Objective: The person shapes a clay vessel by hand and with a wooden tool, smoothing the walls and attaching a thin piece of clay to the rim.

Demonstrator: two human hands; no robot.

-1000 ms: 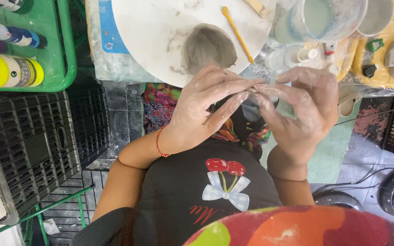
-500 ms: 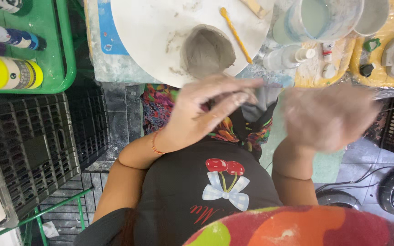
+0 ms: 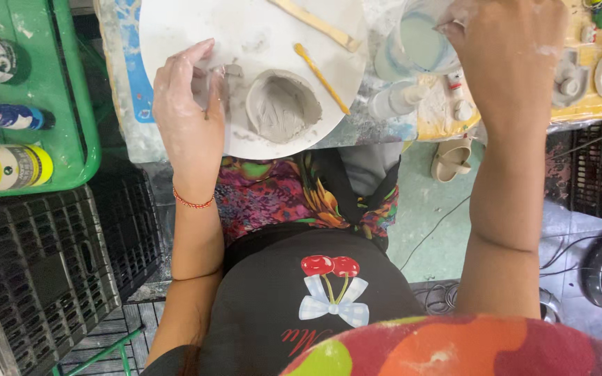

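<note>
A small grey clay bowl [image 3: 283, 106] sits on a round white board [image 3: 259, 42]. My left hand [image 3: 186, 104] rests on the board's left edge, fingers apart, just left of the bowl, with a smear of clay by its thumb. My right hand [image 3: 506, 52] reaches to the rim of a clear water cup [image 3: 416, 42] at the upper right; its fingertips touch the rim, and I cannot tell whether they grip it. Two wooden modelling tools [image 3: 322, 78] lie on the board beside the bowl.
A green tray [image 3: 64, 83] with paint bottles [image 3: 8, 167] stands at the left. Black plastic crates [image 3: 43, 278] lie below it. A yellow tray [image 3: 593, 90] with small clay pieces is at the right. A sandal [image 3: 452, 160] and cables lie on the floor.
Both hands were together over my lap, rubbing clay. They have parted: the left went to the board beside the bowl, the right up to the water cup.
</note>
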